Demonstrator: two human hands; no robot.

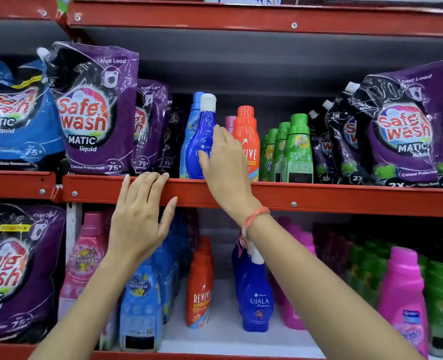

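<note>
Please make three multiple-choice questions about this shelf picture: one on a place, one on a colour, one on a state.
1. The left hand rests on: A a purple pouch; B the red shelf edge; C a green bottle.
2. The cap of the blue bottle held by the right hand is: A orange; B green; C white.
3. That bottle is: A nearly upright; B on its side; C upside down.
Answers: 1 B, it lies over the edge; 2 C, the white top shows above the hand; 3 A, the cap points up.
</note>
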